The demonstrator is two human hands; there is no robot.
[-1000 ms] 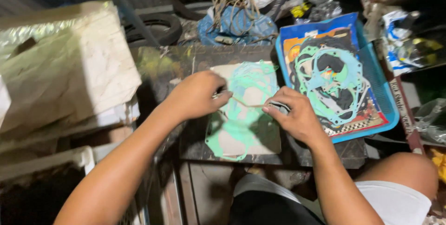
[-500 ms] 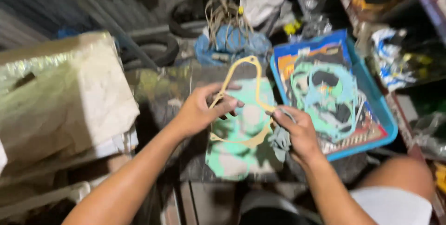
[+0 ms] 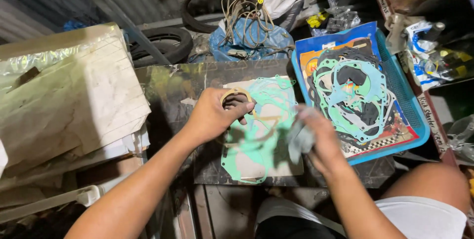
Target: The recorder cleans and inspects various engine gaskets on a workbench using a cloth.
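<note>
— While my left hand (image 3: 212,118) pinches the thin tan paper gasket (image 3: 236,94) above the pale card of green gaskets (image 3: 261,135), what does the other hold?

— My right hand (image 3: 318,140) is closed around a blurred grey gasket piece (image 3: 297,138), just beside the blue plastic tray (image 3: 405,88).

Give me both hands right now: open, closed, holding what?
Left hand: closed on a thin tan gasket.
Right hand: blurred; seems closed on something greyish, cannot tell what.
</note>
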